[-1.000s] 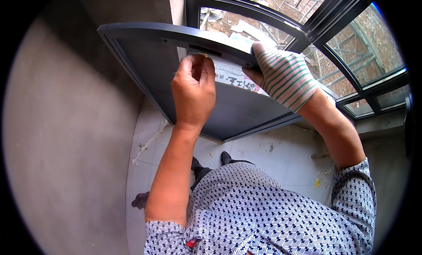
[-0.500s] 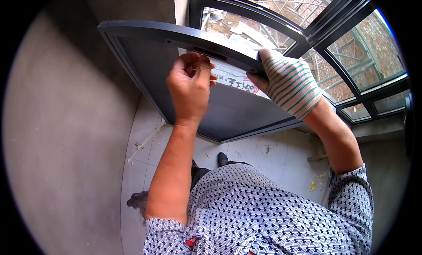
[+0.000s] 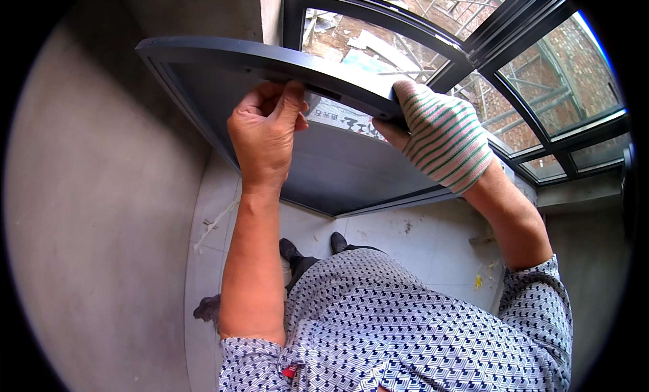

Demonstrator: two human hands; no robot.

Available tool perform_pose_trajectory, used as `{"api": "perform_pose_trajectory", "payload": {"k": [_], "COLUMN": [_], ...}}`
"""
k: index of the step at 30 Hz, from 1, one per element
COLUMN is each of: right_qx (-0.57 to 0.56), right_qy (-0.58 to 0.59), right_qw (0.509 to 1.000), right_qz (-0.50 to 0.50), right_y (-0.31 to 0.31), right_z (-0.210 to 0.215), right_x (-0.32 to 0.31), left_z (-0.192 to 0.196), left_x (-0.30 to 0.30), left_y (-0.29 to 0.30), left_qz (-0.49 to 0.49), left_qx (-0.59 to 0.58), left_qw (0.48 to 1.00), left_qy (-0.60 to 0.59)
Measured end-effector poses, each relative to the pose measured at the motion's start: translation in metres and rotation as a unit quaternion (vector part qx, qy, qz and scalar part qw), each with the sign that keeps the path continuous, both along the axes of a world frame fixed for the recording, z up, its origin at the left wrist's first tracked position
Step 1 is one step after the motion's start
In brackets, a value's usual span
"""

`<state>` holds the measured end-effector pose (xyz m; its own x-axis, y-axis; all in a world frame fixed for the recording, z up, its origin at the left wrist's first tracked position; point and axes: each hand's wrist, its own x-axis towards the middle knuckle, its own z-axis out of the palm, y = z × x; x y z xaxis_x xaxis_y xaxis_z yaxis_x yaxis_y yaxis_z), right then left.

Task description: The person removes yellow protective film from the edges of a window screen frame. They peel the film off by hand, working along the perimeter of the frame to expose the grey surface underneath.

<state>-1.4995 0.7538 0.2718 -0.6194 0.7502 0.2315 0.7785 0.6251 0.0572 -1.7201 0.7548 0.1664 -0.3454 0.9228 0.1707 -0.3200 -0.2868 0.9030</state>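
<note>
A dark grey framed window sash (image 3: 351, 175) is held up in front of me, tilted, its top rail curving across the view. My left hand (image 3: 265, 131), bare, presses its fingers against the underside of the top rail next to a white printed label (image 3: 341, 118). My right hand (image 3: 443, 138) wears a striped knit glove and grips the top rail from the right side, fingers wrapped over the edge.
A grey concrete wall (image 3: 101, 209) stands close on the left. A dark window frame with glass panes (image 3: 541, 74) fills the upper right. White floor tiles (image 3: 419, 236) with debris lie below, and my shoes (image 3: 311, 246) show under the sash.
The sash and both hands have stayed nearly in place; my left hand's fingers have shifted slightly along the top rail.
</note>
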Motion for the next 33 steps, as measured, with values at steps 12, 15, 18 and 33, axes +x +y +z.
{"api": "perform_pose_trajectory", "payload": {"k": [12, 15, 18, 33], "right_qx": [-0.011, -0.035, -0.065, -0.156], "right_qy": [0.013, 0.032, 0.046, 0.031], "right_qw": [1.000, 0.999, 0.997, 0.987], "right_qz": [-0.005, -0.010, -0.023, -0.002], "right_y": [-0.009, -0.013, -0.014, -0.005], "right_z": [0.005, 0.007, 0.008, 0.003], "right_x": [-0.003, -0.003, -0.002, -0.003], "left_z": [0.001, -0.002, -0.005, -0.024], "left_x": [0.005, 0.007, 0.009, 0.016], "left_y": [-0.008, -0.010, -0.012, -0.021], "left_qz": [-0.100, -0.105, -0.117, -0.131], "left_qx": [-0.002, 0.011, 0.022, 0.014], "left_qw": [0.993, 0.992, 0.989, 0.987], "left_qy": [-0.058, -0.073, -0.087, -0.094]}}
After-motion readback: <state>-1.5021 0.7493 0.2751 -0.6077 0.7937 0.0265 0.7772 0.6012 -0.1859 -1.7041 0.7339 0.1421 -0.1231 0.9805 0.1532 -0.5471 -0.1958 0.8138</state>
